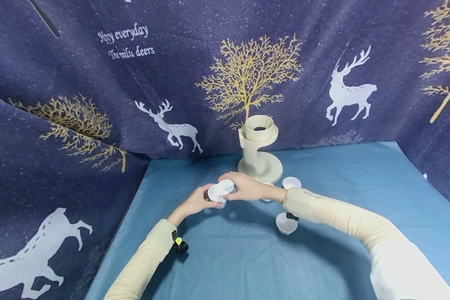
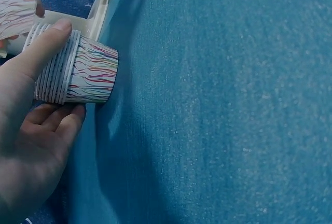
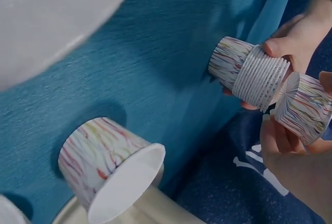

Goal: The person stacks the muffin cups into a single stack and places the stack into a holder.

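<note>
My left hand [image 1: 195, 204] grips a nested stack of paper cups [image 2: 92, 73], white with wavy multicoloured lines, the thumb over the packed rims and fingers beneath. Between the thumb and fingers of my right hand [image 1: 248, 187] is a single matching paper cup [image 3: 306, 109]. This cup is right by the open end of the stack, and its base faces the stack in the right wrist view. In the head view its white inside overlaps the stack's mouth. Both hands are above the blue cloth, in front of the cream stand [image 1: 250, 155].
The cream stand has a round base and a ring [image 1: 259, 128] on top, near the back curtain. A loose cup [image 1: 286, 224] is below my right forearm; another cup [image 1: 291, 182] stands behind it. A third cup [image 1: 267, 199] is partly hidden by my right wrist.
</note>
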Tool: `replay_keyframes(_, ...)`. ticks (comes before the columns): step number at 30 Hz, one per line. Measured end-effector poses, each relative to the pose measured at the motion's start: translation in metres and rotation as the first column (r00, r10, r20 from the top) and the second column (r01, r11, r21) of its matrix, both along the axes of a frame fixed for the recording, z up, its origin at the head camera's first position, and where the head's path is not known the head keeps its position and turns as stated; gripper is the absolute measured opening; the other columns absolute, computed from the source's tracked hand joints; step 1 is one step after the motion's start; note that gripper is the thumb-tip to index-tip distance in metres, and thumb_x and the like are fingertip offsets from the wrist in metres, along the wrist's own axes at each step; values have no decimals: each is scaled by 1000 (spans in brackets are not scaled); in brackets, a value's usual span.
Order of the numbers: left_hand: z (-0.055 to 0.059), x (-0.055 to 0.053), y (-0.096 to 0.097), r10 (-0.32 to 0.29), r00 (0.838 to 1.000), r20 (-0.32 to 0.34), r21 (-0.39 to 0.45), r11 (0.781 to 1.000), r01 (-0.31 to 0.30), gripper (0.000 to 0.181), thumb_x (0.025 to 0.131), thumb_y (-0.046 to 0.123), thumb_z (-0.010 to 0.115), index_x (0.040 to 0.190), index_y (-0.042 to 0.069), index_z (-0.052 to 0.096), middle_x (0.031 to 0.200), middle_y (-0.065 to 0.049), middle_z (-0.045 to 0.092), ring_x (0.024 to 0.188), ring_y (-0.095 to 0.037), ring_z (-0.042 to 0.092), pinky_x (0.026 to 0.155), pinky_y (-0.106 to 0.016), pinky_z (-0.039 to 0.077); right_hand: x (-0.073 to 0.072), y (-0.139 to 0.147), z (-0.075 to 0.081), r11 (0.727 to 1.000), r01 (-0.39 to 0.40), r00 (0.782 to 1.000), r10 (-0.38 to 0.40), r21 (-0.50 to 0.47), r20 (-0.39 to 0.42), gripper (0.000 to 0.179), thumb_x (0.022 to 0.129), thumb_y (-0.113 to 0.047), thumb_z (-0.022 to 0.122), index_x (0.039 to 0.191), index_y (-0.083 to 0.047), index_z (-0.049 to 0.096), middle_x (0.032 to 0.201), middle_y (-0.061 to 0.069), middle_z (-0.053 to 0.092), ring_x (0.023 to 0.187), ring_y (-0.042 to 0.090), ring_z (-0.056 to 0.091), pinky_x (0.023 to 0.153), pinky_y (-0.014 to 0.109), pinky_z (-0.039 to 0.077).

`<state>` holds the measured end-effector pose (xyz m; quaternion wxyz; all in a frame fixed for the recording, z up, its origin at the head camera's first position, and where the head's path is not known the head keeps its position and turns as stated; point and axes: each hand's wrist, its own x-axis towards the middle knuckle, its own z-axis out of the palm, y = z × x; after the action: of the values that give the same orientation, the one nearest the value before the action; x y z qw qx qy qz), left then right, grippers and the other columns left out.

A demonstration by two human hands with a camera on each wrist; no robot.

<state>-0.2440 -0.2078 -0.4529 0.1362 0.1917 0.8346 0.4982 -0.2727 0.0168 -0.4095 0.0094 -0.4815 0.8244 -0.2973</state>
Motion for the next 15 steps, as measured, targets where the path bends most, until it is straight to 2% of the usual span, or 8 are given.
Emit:
replay_keyframes(5, -16, -8, -3, 10, 1000, -6, 4, 1000, -10, 58, 77, 14, 73, 129, 12, 47, 121, -9, 56, 103, -17, 57, 82, -26, 49, -1, -7, -3, 1000, -13, 1000, 13, -5, -28, 51, 79, -30, 69, 121, -8, 52, 118, 4, 58, 106, 15, 54, 88, 32, 45)
replay_keyframes(10, -18, -8, -4, -6, 1000, -24, 19, 1000, 7, 57, 77, 16, 73, 128, 11, 47, 121, -8, 56, 104, -17, 58, 83, -27, 49, -3, -14, -6, 998, -48, 998, 47, -28, -29, 51, 78, -28, 71, 120, -5, 54, 117, 5, 59, 106, 17, 55, 89, 33, 46)
replay_keyframes(15, -19, -8, -5, -13, 999, -40, 37, 999, 14, 59, 77, 13, 73, 129, 13, 46, 123, -8, 55, 108, -21, 57, 85, -30, 49, -5, -21, -4, 1000, -22, 1000, 21, -15, -14, 49, 79, -28, 71, 120, -6, 54, 117, 6, 59, 106, 16, 55, 88, 32, 45)
